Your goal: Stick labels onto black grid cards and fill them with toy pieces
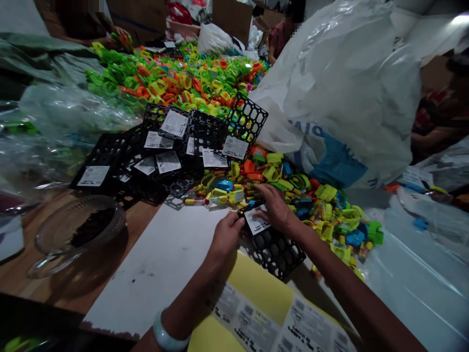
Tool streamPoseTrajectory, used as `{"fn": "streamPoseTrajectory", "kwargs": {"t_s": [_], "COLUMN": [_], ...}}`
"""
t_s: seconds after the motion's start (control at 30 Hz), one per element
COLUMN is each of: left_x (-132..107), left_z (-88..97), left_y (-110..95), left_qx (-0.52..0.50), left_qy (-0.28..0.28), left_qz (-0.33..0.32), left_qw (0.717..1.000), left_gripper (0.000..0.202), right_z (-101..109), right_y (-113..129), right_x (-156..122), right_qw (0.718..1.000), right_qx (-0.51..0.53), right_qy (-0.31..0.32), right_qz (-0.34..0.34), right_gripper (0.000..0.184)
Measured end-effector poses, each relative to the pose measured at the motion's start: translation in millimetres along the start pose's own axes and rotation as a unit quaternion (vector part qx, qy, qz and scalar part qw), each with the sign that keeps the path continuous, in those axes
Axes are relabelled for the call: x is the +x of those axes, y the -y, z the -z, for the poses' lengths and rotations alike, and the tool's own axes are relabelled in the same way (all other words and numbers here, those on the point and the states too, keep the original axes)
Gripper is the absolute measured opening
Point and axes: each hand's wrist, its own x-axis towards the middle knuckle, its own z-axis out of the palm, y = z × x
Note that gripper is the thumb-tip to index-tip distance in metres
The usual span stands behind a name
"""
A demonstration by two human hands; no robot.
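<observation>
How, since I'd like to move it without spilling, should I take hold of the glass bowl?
By the handle, coming from the near left: its loop sticks out on that side of the glass bowl, offering fingers a likely place to hook. Keep it level, as the bowl looks open-topped with dark bits inside.

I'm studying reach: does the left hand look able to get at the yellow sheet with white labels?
Likely yes: the sheet lies nearby, mostly uncovered, though the left hand holds a black perforated plastic rack.
</observation>
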Motion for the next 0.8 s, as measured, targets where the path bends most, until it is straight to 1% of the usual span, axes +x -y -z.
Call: {"fn": "streamPoseTrajectory", "kwargs": {"t_s": [0.03,0.07,0.1,0.13,0.17,0.23,0.27,0.3,0.4,0.43,0.53,0.6,0.67,0.73,0.8], "left_x": [-2,-4,-5,-6,-6,-7,-7,-8,-11,-13,-17,-18,-17,-13,-10], "left_z": [1.9,4.4,7.6,11.3,15.3,23.2,26.6,29.4,34.9,35.9,38.5,39.9,40.6,40.6,41.2], "left_y": [-3,-7,-12,-17,-23,-34,-39,-43,-51,-52,-54,-53,-51,-50,-52], "left_qx": [-0.006,-0.010,-0.013,-0.013,-0.012,-0.009,-0.007,-0.005,0.002,0.004,0.001,0.003,0.010,0.002,-0.023], "left_qy": [0.001,0.001,0.001,0.003,0.007,0.018,0.022,0.022,0.012,0.011,0.008,-0.009,-0.031,-0.038,-0.041], "left_qz": [-0.001,-0.004,-0.007,-0.010,-0.013,-0.017,-0.017,-0.018,-0.023,-0.027,-0.035,-0.032,-0.034,-0.051,-0.077], "left_qw": [1.000,1.000,1.000,1.000,1.000,1.000,1.000,1.000,1.000,1.000,0.999,0.999,0.999,0.998,0.996], "left_gripper": [0.025,0.027,0.027,0.028,0.029,0.030,0.030,0.031,0.030,0.030,0.032,0.035,0.037,0.040,0.041], "right_z": [5,12,19,26,33,42,45,46,45,43,36,29,23,19,16], "right_y": [0,1,4,8,14,26,30,34,40,42,51,58,64,68,68], "right_x": [-2,-5,-7,-11,-15,-23,-27,-30,-33,-31,-24,-18,-9,-1,5], "right_qw": [0.999,0.998,0.997,0.995,0.993,0.980,0.973,0.969,0.967,0.966,0.959,0.954,0.949,0.942,0.935], "right_qx": [-0.020,-0.042,-0.060,-0.073,-0.081,-0.102,-0.120,-0.143,-0.201,-0.211,-0.226,-0.247,-0.268,-0.276,-0.274], "right_qy": [-0.022,-0.042,-0.051,-0.045,-0.025,0.038,0.065,0.079,0.058,0.051,0.044,0.020,-0.018,-0.044,-0.053], "right_qz": [-0.012,-0.013,0.005,0.041,0.088,0.167,0.184,0.185,0.146,0.142,0.165,0.169,0.165,0.188,0.219], "right_gripper": [0.065,0.063,0.057,0.051,0.048,0.051,0.054,0.058,0.061,0.065,0.077,0.077,0.075,0.075,0.077]}}
